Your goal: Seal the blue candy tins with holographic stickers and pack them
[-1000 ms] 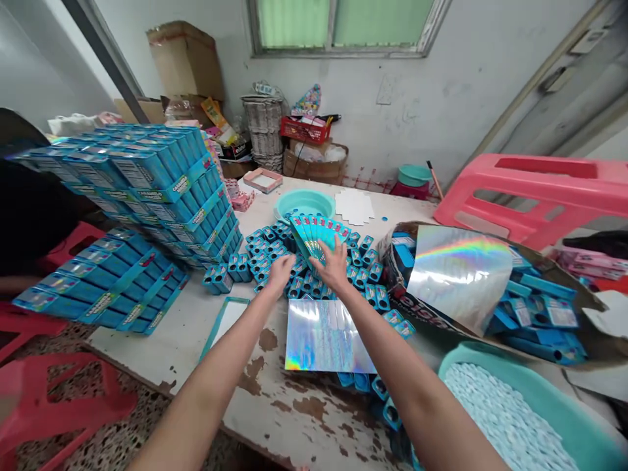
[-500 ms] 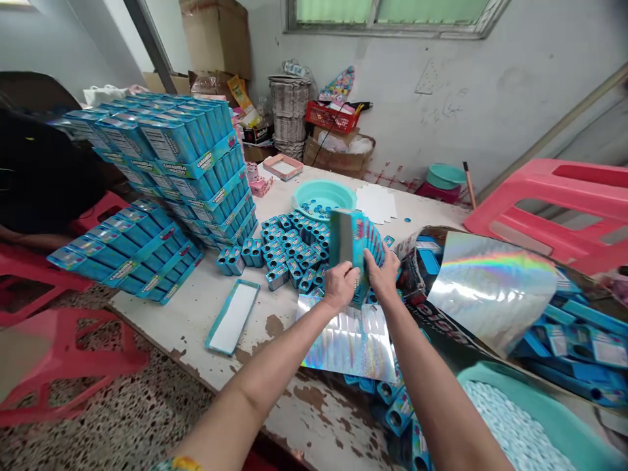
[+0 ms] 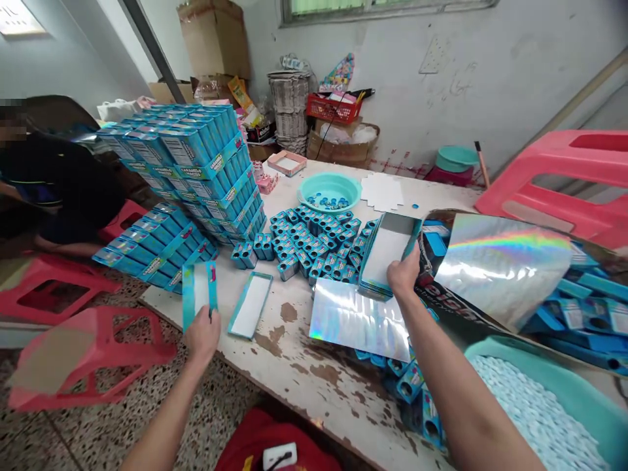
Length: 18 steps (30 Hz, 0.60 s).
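Observation:
My left hand [image 3: 202, 332] grips one shallow blue cardboard tray [image 3: 200, 294], held near the table's left edge in front of the stacked boxes. On the right, my right hand [image 3: 405, 269] is closed round the side of a nested stack of the same trays [image 3: 385, 252], white inside. That stack is at the back edge of a shiny holographic sheet [image 3: 360, 320]. Between my hands a single empty tray [image 3: 250, 306] lies on the table. Behind it stand many small blue boxes with round holes [image 3: 304, 242].
Tall tiers of filled blue boxes [image 3: 196, 157] rise at the back left, with a lower pile [image 3: 152, 245] beside them. A turquoise basin [image 3: 330, 190] holds small round pieces. At right are a carton [image 3: 466, 320] of blue boxes and a tub of pale candies [image 3: 540, 412]. A person [image 3: 59, 176] sits at left.
My hands have separated. The left has carried one tray from the stack to the left; the right has moved the stack slightly right and tilted it down. The view has shifted a little.

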### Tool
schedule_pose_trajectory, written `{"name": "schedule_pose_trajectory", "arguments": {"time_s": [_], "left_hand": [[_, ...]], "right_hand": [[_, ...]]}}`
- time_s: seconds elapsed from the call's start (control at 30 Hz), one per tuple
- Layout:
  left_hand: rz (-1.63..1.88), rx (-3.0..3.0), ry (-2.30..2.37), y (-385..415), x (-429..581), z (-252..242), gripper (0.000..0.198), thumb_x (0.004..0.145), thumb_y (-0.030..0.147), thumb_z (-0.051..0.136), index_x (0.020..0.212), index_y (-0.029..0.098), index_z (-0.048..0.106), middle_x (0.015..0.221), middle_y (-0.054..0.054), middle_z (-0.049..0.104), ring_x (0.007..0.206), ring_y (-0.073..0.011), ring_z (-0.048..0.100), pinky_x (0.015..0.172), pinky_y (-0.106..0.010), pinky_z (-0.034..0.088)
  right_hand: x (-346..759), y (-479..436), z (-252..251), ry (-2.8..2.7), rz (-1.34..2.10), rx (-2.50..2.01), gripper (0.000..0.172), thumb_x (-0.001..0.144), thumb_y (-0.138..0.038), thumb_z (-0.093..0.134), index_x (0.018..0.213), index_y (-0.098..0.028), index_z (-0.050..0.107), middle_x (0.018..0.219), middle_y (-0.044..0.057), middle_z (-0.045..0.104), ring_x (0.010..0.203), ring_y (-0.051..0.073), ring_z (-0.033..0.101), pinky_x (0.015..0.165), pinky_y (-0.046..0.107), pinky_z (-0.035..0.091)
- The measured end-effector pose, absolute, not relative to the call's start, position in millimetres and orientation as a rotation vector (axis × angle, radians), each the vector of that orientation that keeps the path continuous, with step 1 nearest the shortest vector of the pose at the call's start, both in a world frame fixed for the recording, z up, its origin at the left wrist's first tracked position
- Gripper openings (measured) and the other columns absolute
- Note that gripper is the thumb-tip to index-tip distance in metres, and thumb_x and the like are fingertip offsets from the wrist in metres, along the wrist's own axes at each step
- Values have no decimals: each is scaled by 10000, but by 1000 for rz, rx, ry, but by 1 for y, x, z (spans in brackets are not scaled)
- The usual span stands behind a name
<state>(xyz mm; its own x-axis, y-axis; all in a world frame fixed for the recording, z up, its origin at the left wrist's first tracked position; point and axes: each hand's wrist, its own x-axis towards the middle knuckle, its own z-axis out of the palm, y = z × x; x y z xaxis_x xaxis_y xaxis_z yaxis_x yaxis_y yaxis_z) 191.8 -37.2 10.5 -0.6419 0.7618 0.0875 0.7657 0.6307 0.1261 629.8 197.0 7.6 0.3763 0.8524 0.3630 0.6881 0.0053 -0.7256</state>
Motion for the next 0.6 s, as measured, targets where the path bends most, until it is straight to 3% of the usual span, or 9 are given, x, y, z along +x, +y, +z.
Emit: {"name": "schedule_pose_trajectory", "arguments": {"time_s": [0.1, 0.17, 0.27, 0.37, 0.47, 0.53, 0.6], "left_hand": [[56, -1428, -3041, -35, 167, -29, 374, 883, 378, 331, 996, 174, 625, 824, -131, 675, 732, -277, 620, 591, -316, 381], [67, -1583, -3006, -25, 164, -40, 432, 881, 418, 342, 1092, 151, 607, 921, -155, 675, 831, -299, 629, 652, -339, 424], [-170, -1758, -2727, -1, 164, -37, 490, 886, 427, 352, 1243, 132, 515, 1153, -164, 605, 1043, -306, 564, 842, -376, 431], [-436, -2017, -2494, 37, 166, -26, 528, 863, 429, 430, 1316, 158, 436, 1288, -142, 515, 1187, -287, 459, 984, -391, 368], [-600, -2299, -2304, 92, 181, -20, 658, 811, 481, 515, 1378, 195, 341, 1379, -121, 421, 1263, -275, 379, 1035, -410, 327], [-582, -2440, -2216, 130, 200, -19, 737, 777, 529, 542, 1395, 203, 310, 1423, -119, 363, 1290, -290, 334, 1032, -426, 323], [-471, -2526, -2181, 163, 220, -20, 739, 766, 541, 543, 1383, 192, 333, 1398, -134, 388, 1273, -312, 335, 1003, -441, 336]], "right_hand": [[637, 200, 9, -1317, 190, -1778, 754, 654, -103, 380, 1396, -55, 255, 1370, 183, 407, 1270, 269, 399, 1062, 426, 323], [638, 197, 15, -1324, 136, -1789, 749, 682, -132, 409, 1403, -39, 230, 1394, 198, 375, 1294, 279, 363, 1075, 440, 300], [620, 172, 30, -1309, -74, -1790, 745, 744, -254, 499, 1405, -40, 230, 1420, 217, 327, 1330, 321, 284, 1086, 513, 241], [561, 115, 34, -1279, -182, -1713, 602, 807, -340, 509, 1346, -117, 360, 1328, 192, 439, 1261, 314, 377, 1021, 523, 321], [462, 48, 6, -1569, 275, -1574, 311, 863, -322, 452, 1126, -188, 550, 1032, 122, 625, 978, 239, 583, 867, 405, 465], [392, 17, -26, -1752, 737, -1573, 245, 877, -293, 430, 1027, -193, 597, 939, 82, 660, 843, 193, 620, 763, 320, 490], [334, 4, -55, -1812, 953, -1713, 289, 834, -323, 502, 1063, -166, 581, 948, 79, 666, 789, 192, 629, 721, 301, 478]]}}
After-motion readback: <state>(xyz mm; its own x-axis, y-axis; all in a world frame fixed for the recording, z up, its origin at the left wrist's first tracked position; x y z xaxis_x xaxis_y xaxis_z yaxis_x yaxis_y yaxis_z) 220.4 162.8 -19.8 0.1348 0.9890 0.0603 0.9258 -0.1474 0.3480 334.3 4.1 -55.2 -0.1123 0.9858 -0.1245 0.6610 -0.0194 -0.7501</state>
